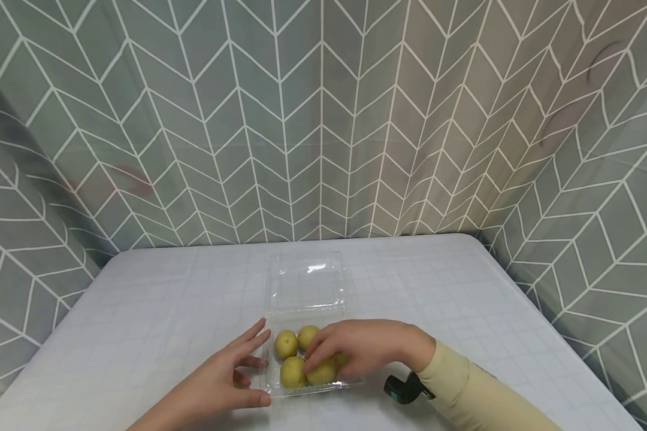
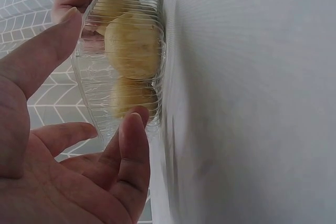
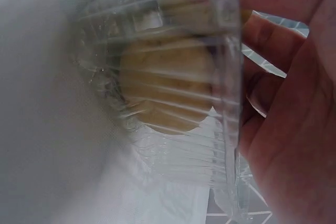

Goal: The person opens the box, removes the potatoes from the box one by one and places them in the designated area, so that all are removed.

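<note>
Here my right hand [image 1: 358, 345] curls round a yellow-green fruit [image 1: 322, 375], seemingly gripping it, though partly hidden from me, toward five o'clock inside the clear plastic clamshell [image 1: 273, 375], while my left hand [image 1: 221, 377], fingers loosely spread, flanks its nine o'clock side.

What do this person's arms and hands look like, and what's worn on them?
The left hand and right hand are human hands without visible gloves. On the right side is a pale-yellow fabric sleeve, with a small, curved black device near its cuff. No sleeve shows on the left side.
</note>
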Demonstrator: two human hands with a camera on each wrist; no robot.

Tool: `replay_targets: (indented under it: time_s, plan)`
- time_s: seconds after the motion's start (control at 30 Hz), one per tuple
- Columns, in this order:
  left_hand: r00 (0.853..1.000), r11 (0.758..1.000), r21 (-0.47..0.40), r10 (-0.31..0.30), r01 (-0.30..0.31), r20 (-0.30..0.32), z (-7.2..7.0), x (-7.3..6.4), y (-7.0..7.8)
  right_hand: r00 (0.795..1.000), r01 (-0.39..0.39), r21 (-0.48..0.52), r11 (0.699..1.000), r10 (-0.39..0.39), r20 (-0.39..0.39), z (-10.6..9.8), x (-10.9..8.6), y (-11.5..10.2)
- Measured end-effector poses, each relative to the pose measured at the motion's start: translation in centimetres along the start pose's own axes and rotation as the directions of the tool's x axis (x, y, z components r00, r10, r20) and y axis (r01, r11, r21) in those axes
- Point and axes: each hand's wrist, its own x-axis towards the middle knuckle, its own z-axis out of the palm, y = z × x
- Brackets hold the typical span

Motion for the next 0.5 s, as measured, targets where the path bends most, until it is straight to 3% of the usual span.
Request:
replay_targets:
  time_s: [0.23, 0.5]
  plan:
    - [1.000, 1.000, 0.004, 0.021, -0.021, -0.007, 0.12, -0.07, -0.13, 1.000, 0.004, -0.025, 1.000, -0.004, -0.008, 0.22, 0.11, 0.13]
    - [0.998, 0.999, -0.008, 0.054, -0.054, -0.015, 0.11, -0.21, -0.28, 0.991, -0.016, 0.067, 0.998, 0.025, -0.134, 0.80, -0.41, 0.67]
